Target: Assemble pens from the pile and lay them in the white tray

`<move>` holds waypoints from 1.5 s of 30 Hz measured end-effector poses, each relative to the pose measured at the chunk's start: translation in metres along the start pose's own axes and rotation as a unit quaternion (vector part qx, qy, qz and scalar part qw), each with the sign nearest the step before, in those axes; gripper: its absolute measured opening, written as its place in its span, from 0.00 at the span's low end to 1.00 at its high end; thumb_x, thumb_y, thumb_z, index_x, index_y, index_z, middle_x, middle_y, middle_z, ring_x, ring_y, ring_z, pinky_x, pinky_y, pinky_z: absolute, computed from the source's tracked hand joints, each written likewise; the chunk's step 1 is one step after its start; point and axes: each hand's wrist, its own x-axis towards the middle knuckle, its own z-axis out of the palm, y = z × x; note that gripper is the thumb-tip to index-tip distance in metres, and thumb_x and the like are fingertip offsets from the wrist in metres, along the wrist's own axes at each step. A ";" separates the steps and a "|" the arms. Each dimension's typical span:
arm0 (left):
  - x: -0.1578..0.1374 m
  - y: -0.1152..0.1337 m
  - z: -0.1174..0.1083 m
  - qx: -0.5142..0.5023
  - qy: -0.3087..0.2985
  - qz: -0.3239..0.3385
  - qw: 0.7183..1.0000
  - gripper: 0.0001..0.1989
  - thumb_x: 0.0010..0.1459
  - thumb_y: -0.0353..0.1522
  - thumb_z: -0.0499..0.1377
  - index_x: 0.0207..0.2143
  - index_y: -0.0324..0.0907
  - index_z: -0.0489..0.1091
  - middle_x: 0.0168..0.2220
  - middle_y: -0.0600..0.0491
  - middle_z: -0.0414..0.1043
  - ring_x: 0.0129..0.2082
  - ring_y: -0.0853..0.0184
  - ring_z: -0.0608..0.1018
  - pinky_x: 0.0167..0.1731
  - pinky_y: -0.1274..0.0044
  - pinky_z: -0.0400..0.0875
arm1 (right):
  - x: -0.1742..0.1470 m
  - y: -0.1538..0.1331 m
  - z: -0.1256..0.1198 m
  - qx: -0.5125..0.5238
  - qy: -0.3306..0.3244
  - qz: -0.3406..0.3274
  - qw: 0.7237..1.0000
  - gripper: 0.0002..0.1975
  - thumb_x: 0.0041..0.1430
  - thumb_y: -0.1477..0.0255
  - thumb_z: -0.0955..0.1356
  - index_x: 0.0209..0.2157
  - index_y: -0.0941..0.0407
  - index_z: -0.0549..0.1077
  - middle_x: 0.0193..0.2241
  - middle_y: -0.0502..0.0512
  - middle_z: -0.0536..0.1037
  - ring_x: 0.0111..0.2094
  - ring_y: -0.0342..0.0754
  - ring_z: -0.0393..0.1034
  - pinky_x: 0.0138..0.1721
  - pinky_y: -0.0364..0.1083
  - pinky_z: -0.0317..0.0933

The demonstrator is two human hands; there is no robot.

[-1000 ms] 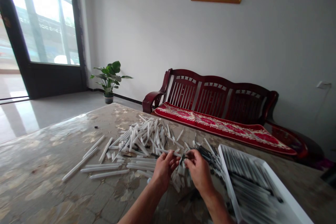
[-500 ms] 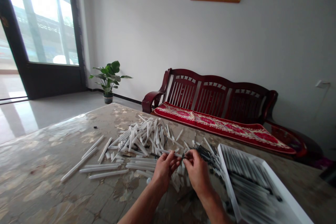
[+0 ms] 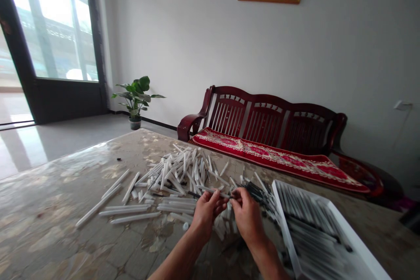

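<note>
My left hand pinches a slim white pen barrel that slants across in front of the fingers. My right hand is closed on a small dark piece at the barrel's right end; the fingertips hide most of it, so it looks like a black pen tip but is not clear. Both hands meet just above the table. Behind them lies a heap of white pen barrels, with dark thin rods among them. A bunch of black pen parts lies beyond my right hand.
A white tray with rows of dark-ended pens stands at the right. Loose barrels lie left of my hands on the patterned table. A wooden bench stands behind the table, a potted plant at the back left.
Both hands have shifted only slightly, with the barrel still between them. The heap and the tray look the same.
</note>
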 end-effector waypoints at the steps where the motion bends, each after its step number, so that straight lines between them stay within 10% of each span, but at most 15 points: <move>1: 0.001 -0.001 -0.001 0.001 -0.005 0.005 1.000 0.08 0.53 0.28 0.67 0.29 0.37 0.69 0.24 0.51 0.77 0.24 0.70 0.80 0.24 0.82 0.76 | 0.000 0.000 0.000 -0.002 -0.004 -0.006 1.000 0.07 0.52 0.76 0.65 0.33 0.54 0.72 0.29 0.53 0.80 0.31 0.48 0.76 0.33 0.43 0.69; 14: 0.002 -0.008 -0.008 0.017 -0.044 0.015 0.999 0.18 0.40 0.37 0.74 0.28 0.37 0.71 0.24 0.51 0.77 0.24 0.69 0.80 0.26 0.80 0.76 | -0.006 0.004 -0.003 -0.044 -0.064 -0.071 0.994 0.17 0.58 0.79 0.59 0.46 0.54 0.72 0.40 0.56 0.79 0.41 0.49 0.75 0.42 0.47 0.68; 24: 0.002 -0.004 -0.005 0.025 -0.014 0.014 0.999 0.14 0.46 0.33 0.71 0.28 0.37 0.70 0.23 0.51 0.76 0.23 0.70 0.80 0.25 0.82 0.75 | -0.004 0.008 0.000 0.036 -0.090 0.054 0.994 0.17 0.66 0.62 0.57 0.48 0.55 0.68 0.28 0.51 0.79 0.26 0.47 0.74 0.26 0.42 0.63; 32: 0.001 -0.005 -0.005 0.023 -0.019 0.010 0.999 0.13 0.47 0.32 0.71 0.27 0.37 0.70 0.23 0.51 0.76 0.23 0.70 0.80 0.24 0.82 0.75 | -0.003 0.009 -0.003 -0.139 -0.073 -0.028 0.987 0.19 0.67 0.64 0.56 0.28 0.53 0.71 0.23 0.53 0.78 0.26 0.47 0.72 0.27 0.43 0.54; 45: 0.002 -0.007 -0.006 0.033 -0.030 0.019 0.999 0.15 0.44 0.34 0.72 0.28 0.37 0.71 0.24 0.52 0.76 0.23 0.69 0.80 0.24 0.81 0.75 | -0.004 0.003 -0.005 -0.130 -0.100 0.033 0.986 0.27 0.68 0.57 0.53 0.25 0.53 0.71 0.20 0.53 0.77 0.22 0.47 0.70 0.23 0.43 0.51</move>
